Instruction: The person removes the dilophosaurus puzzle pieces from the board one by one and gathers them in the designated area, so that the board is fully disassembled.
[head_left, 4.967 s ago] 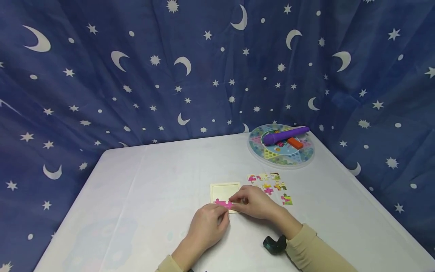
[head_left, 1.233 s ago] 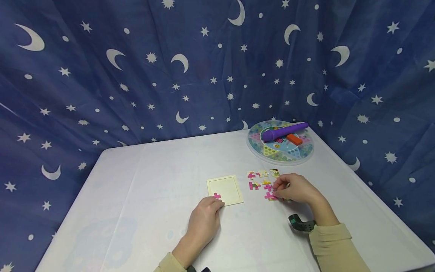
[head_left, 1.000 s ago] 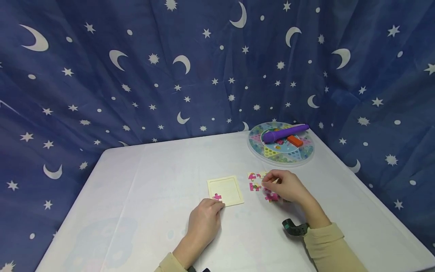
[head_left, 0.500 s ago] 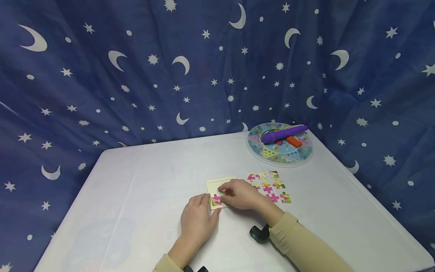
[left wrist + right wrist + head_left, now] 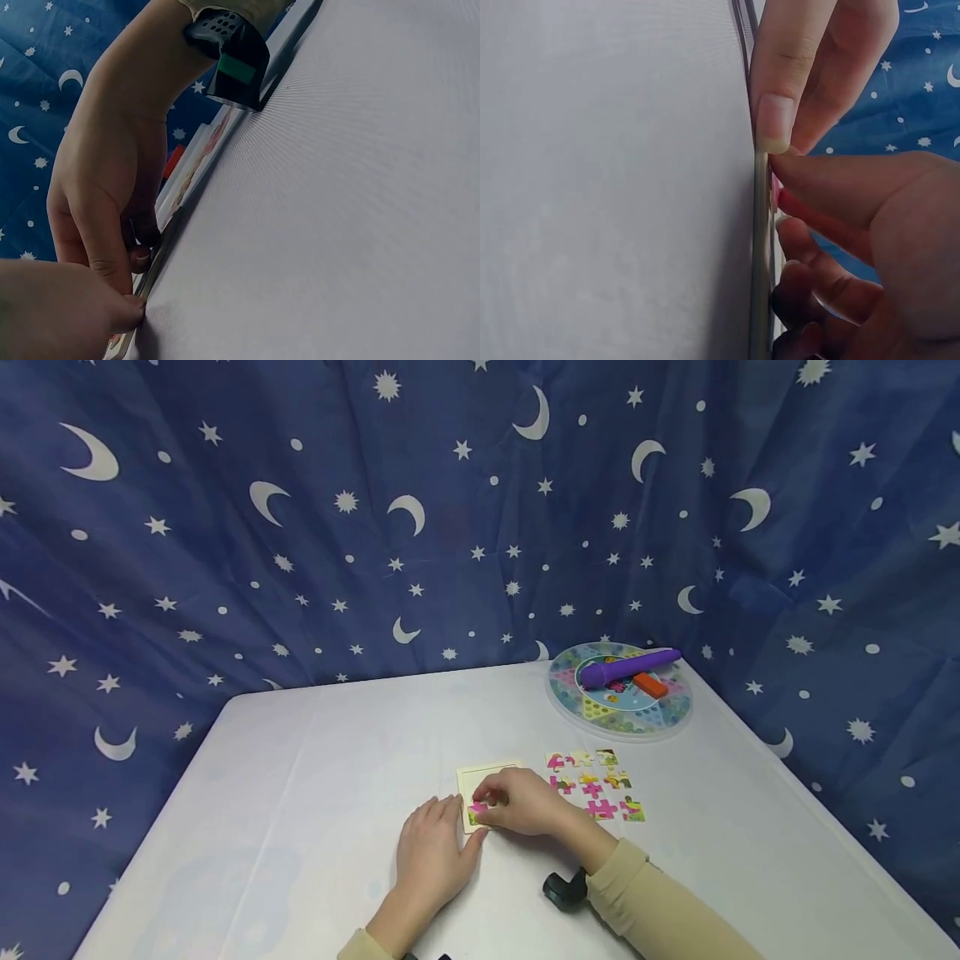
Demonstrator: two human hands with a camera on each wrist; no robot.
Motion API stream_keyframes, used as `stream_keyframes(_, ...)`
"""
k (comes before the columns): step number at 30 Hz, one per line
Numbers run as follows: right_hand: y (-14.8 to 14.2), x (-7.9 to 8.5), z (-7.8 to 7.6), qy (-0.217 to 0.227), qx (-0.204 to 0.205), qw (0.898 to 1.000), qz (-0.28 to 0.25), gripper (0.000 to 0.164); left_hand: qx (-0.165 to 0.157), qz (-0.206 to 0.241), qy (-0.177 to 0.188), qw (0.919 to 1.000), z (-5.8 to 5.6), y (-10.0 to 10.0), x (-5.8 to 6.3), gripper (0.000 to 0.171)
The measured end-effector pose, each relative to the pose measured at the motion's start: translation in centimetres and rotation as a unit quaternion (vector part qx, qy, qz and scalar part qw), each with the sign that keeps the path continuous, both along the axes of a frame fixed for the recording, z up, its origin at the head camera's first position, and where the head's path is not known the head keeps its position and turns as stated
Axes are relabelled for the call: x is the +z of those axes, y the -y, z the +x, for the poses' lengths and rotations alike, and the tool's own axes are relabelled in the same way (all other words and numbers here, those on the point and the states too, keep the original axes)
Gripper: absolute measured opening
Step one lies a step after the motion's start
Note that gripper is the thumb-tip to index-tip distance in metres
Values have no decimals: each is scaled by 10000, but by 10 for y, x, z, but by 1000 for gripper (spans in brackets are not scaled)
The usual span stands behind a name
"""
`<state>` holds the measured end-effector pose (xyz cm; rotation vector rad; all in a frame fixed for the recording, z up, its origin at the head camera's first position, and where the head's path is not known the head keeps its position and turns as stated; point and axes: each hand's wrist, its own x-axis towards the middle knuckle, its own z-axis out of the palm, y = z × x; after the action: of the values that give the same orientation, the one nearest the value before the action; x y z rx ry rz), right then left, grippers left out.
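A shallow cream puzzle tray (image 5: pixel 465 777) lies on the white table. In its near left corner is a pink and green puzzle piece (image 5: pixel 477 812), partly covered by fingers. My right hand (image 5: pixel 525 802) reaches over the tray and pinches this piece with thumb and index finger; a pink sliver of the piece (image 5: pixel 775 193) shows between them in the right wrist view. My left hand (image 5: pixel 433 852) rests at the tray's near left corner, fingers fairly straight along the left edge and thumb against the near edge. The left thumb (image 5: pixel 775 124) also touches the tray's rim in the right wrist view.
Several loose puzzle pieces (image 5: pixel 592 789) lie in rough rows right of the tray. Farther back, a round game board (image 5: pixel 607 720) carries a purple microphone-shaped toy (image 5: pixel 630 668) and an orange block (image 5: pixel 650 685). A blue curtain (image 5: pixel 450 527) with moons and stars hangs behind the table.
My right hand came from the loose pieces on the right to the tray's near left corner. My left hand shifted from the near edge to the tray's corner.
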<state>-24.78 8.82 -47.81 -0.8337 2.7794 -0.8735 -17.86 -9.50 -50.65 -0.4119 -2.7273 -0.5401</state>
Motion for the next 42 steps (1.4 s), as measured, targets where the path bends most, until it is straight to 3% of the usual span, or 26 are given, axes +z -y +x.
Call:
stream_keyframes(5,4,-2,2,282,-197,9993,-177,21,5,74,-41,10000,3,1,-1,54)
stream_keyframes(17,4,0,5,460,-418,9943,-870,22,57,90,-133,9999,3,0,0,53)
stream_keyframes(25,4,-4,7,483,-388,9922,-1077,20,60,149,-95,9998,3,0,1,53)
stream_keyframes(34,5,-5,11,645,-341,9903,-1186,18,47,175,-292,9994,5,-1,-1,52)
stream_keyframes(42,2,-5,10,726,-654,9863,-1331,18,-3,138,-263,9996,4,0,-1,52)
